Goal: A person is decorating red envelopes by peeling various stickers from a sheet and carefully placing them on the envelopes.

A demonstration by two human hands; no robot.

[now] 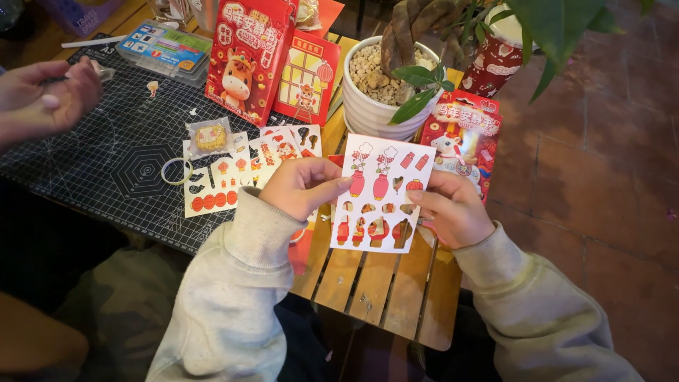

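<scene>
both sleeves come up from the near edge, and the left hand (300, 185) and right hand (453, 209) each pinch a side of a white sticker sheet (382, 194), fingers curled closed on its edges, holding it up over the slatted wooden table (385, 290). the sheet is partly used, by the look of it: several shapes in the lower rows are punched out and show the wood through the holes, while the red lanterns and small red pieces up top remain in place. just beyond the left hand, more sticker sheets (219, 177) lie on the dark cutting mat (106, 155), one with a row of orange rounds left on it, beside a ring of tape (176, 170) and a small clear packet (210, 136). farther back stand red packs with a cartoon ox (247, 56) and a white plant pot (371, 106) filled with pebbles. at the far left another person's hands (49, 95) work at something too small to make out.
</scene>
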